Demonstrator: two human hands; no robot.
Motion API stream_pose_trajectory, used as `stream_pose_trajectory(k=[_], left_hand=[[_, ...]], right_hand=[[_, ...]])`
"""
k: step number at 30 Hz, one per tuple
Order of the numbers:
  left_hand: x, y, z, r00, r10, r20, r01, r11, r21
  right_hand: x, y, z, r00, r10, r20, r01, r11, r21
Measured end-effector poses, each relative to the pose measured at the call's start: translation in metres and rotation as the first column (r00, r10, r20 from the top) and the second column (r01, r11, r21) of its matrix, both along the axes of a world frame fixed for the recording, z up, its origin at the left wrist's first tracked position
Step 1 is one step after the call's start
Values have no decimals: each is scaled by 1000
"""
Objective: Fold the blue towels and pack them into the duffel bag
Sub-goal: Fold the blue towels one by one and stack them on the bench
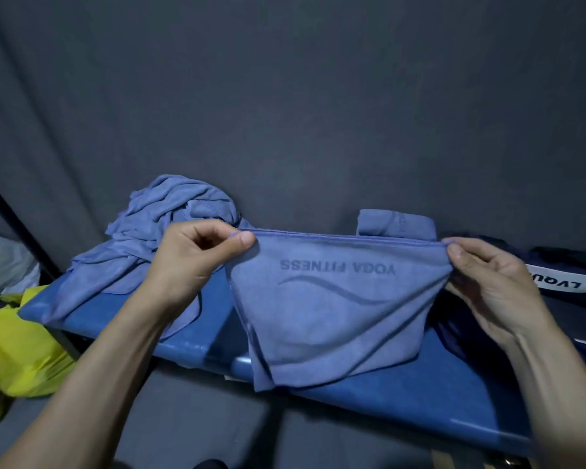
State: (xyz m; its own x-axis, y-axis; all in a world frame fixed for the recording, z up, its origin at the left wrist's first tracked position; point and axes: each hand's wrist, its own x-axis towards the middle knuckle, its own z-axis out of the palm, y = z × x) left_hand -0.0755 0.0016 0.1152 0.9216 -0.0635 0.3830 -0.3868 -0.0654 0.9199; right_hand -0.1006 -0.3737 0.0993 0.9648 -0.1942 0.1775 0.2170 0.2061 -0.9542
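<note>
Towel [335, 309] pinched taut between left hand [197, 262], right hand [487, 282] (lettering apparently mirrored).

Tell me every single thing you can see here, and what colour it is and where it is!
Held towel: one, blue, printed YOGA FITNESS, stretched between both hands above the table.
Towel pile: one heap, blue, crumpled, back left of the table.
Folded towel: one, blue, back of the table, behind the held towel.
Table: one, blue, slanting across the middle.
Duffel bag: one, dark navy with a white lettered band, right end of the table.
Yellow bag: one, lower left, beside the table.
Curtain: grey, whole background.
Left hand: pinches the towel's top left corner.
Right hand: pinches the top right corner.
</note>
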Motion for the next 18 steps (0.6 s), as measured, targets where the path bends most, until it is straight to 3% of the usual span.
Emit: stream_pose_trajectory(k=[4,11,15,18], left_hand=[[1,-1,2,988,130,78,-127,991,-48],[0,-1,-1,994,69,87,-75,995,72],[-2,-2,0,988,110,108,-111,994,0],[-2,-2,0,970,161,180,-179,980,90]], right_hand=[[1,3,0,998,-54,22,54,998,13],[-3,6,2,995,-97,36,97,995,-6],[-6,7,4,994,-79,80,80,997,-3],[-8,7,5,993,-59,106,57,998,24]])
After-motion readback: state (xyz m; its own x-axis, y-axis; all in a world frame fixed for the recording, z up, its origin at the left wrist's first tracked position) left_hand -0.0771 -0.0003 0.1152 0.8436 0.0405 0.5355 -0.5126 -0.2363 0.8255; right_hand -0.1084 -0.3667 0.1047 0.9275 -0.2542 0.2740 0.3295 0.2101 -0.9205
